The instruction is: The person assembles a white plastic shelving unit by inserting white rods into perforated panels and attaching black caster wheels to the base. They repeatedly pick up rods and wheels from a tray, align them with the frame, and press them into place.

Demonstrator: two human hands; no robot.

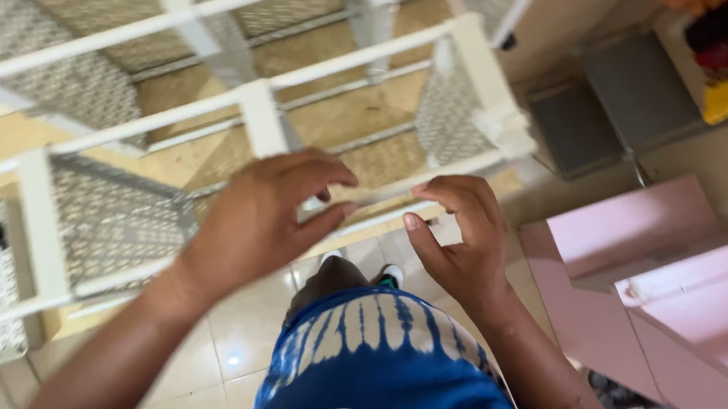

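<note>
Below, the left hand (260, 217) and the right hand (459, 236) hover with curled, parted fingers just over the front rail of a white metal rack (258, 101) with mesh shelves; neither grip holds anything. The rack stands on the tiled floor (226, 342); a pink cabinet (642, 276) sits to the right.

the rack (259, 114) at twelve o'clock had matt white painted bars and perforated metal mesh shelves; glossy tiles (230, 343) covered the floor, and the blue shirt (391, 385) was soft cloth.

A white-framed rack (258, 101) with perforated grey mesh panels, a blue-and-white tie-dye shirt (393, 367), pink furniture (643, 258).
</note>
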